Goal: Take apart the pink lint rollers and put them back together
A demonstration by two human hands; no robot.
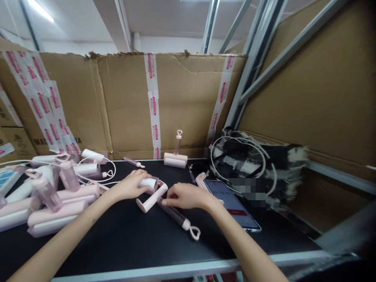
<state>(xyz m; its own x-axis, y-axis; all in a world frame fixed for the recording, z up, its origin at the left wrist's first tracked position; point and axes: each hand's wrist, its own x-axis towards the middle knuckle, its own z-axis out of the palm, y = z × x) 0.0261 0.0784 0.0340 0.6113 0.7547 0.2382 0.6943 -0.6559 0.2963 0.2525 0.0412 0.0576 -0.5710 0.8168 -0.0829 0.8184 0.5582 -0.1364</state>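
My left hand [133,185] is closed around a white sticky roll [148,184], which has a clear cover at its end. Touching that roll is a pale pink lint roller frame [153,196], lying at a slant. From the frame a translucent purple lint roller handle [176,216] runs toward the front right, ending in a pink heart-shaped loop. The curled fingers of my right hand [185,196] pinch the handle near its upper end, beside the frame. My fingers partly hide this joint.
Several pink lint rollers [55,213] crowd the left side, with a white cable [114,168] among them. One lint roller [175,159] stands upright at the back. A phone [243,219] lies on the right, before dark frayed cloth [237,156]. Cardboard [126,105] walls the back.
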